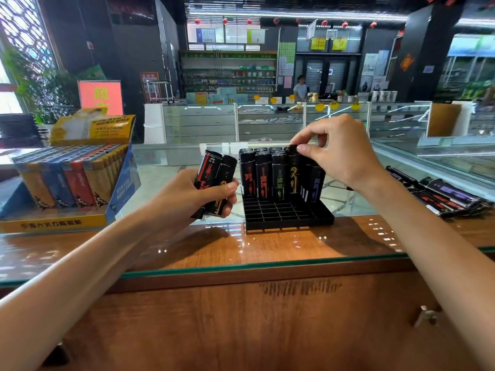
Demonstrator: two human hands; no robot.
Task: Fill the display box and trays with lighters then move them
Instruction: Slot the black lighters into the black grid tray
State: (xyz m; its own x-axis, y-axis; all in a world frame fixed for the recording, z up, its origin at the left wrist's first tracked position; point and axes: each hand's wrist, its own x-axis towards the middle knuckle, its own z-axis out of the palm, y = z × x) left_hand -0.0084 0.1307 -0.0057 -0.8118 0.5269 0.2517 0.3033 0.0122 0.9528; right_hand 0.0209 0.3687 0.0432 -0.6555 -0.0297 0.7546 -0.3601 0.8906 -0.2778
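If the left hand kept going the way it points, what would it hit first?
Probably the leftmost lighter standing in the black tray, touched first by the bundle of lighters the left hand grips; depth is unclear.

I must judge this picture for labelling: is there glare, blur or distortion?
Head view: lamp glare spots lie on the glass countertop near the black tray. Head view again: wide-angle distortion curves the counter's front edge. The right hand and the tray's lighters are fairly sharp, the far shelves look soft, and the upper-left window is blown out.
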